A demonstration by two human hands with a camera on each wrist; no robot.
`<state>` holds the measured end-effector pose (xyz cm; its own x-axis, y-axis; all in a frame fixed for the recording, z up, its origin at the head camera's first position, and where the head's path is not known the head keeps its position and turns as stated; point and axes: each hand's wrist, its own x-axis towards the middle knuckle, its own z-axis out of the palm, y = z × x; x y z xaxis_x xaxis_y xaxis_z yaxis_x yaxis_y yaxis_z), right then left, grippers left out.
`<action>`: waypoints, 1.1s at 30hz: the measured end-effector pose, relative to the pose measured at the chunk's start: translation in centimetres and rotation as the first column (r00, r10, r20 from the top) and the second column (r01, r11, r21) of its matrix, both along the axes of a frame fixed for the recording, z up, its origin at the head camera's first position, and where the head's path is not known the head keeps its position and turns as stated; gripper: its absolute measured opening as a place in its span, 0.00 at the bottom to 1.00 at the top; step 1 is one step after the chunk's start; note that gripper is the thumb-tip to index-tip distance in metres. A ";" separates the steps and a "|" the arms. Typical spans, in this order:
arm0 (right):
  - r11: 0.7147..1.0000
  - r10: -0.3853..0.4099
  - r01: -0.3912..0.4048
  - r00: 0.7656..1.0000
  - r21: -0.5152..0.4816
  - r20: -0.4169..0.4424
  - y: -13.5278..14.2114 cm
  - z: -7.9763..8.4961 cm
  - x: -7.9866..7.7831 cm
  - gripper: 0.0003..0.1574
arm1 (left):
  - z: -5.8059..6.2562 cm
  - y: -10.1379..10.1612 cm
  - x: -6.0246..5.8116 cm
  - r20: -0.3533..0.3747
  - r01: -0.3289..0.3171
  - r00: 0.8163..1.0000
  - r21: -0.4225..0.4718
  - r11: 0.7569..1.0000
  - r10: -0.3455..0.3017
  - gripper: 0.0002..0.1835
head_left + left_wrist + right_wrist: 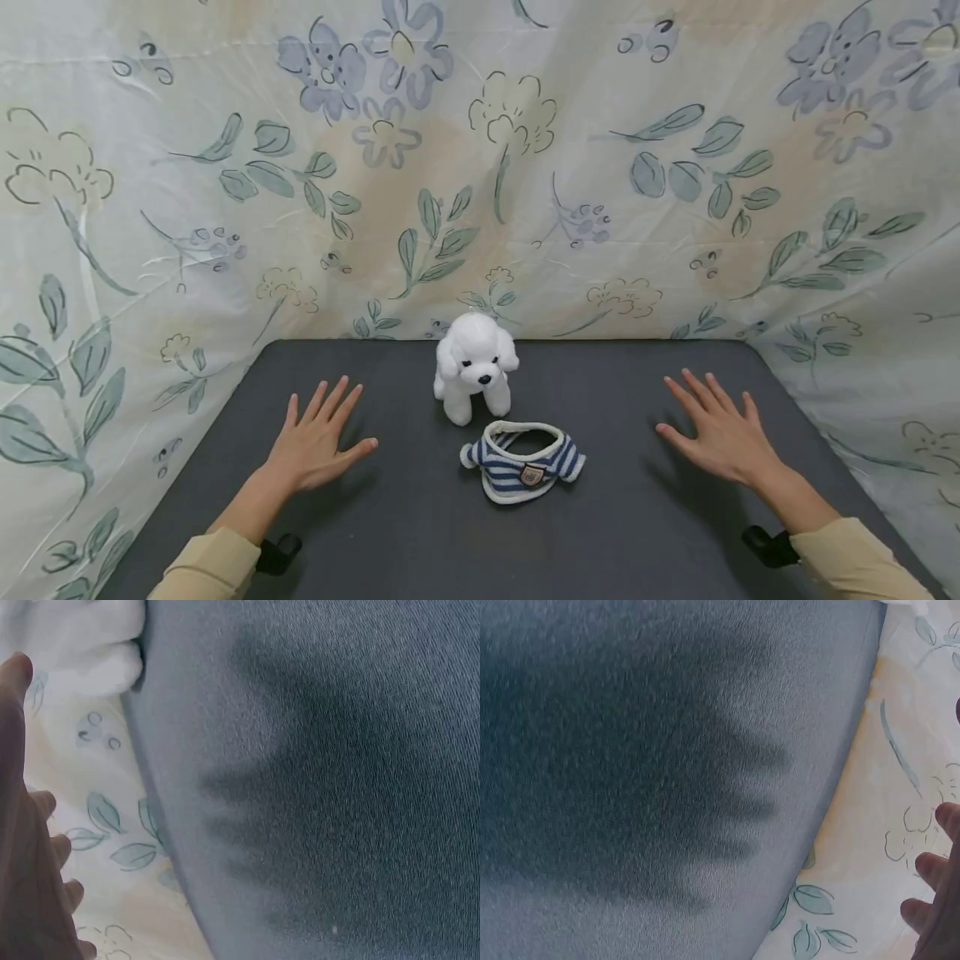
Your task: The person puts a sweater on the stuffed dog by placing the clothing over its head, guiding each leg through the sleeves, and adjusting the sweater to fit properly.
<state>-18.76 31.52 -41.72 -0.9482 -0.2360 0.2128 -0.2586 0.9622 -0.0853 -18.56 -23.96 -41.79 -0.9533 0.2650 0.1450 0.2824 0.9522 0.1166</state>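
L hand [313,448] and R hand [726,437] are spread wide, nothing gripped. Btwn them on the surface [420,542], striped shirt [516,473] is laid near plush dog [476,362]; both prob. light, soft. Shirt should be pinched at white rim [491,429], dog held round middle.

A dark grey table [420,542] has round corners at the back. A big, pale cloth [573,50] hangs behind it and shows along both sides, with some creases. The cloth has bluish flowers [402,47] with yellow middles, cream flowers [512,117] drawn in thin dark lines, green leaves [273,138] and little round berries [588,222].
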 end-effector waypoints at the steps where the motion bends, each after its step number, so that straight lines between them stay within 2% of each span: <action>1: 1.000 0.008 -0.008 1.000 -0.003 -0.013 -0.1 0.0 0.0 0.48 | 0.0 0.0 0.0 0.000 0.004 1.000 0.003 1.000 -0.004 0.48; 9: 0.995 0.096 -0.099 0.987 -0.017 -0.133 -1.8 -0.5 0.2 0.45 | -0.5 0.9 0.0 -0.019 0.037 0.999 0.083 0.996 -0.036 0.48; 14: 0.989 0.129 -0.139 0.978 -0.051 -0.165 -3.1 -0.7 0.3 0.43 | -0.9 2.0 0.0 -0.023 0.044 0.999 0.150 0.988 -0.041 0.48; 22: 0.975 0.164 -0.183 0.976 -0.125 -0.146 -5.5 -1.4 0.4 0.41 | -1.8 4.9 0.1 -0.103 0.120 0.990 0.260 0.958 -0.096 0.46; 27: 0.963 0.174 -0.188 0.981 -0.193 -0.086 -7.5 -1.8 0.6 0.39 | -2.6 6.9 0.0 -0.143 0.166 0.982 0.318 0.934 -0.126 0.44; 33: 0.950 0.191 -0.191 0.981 -0.245 -0.027 -9.5 -2.5 1.0 0.38 | -3.0 9.6 0.2 -0.032 0.149 0.988 0.416 0.897 -0.150 0.41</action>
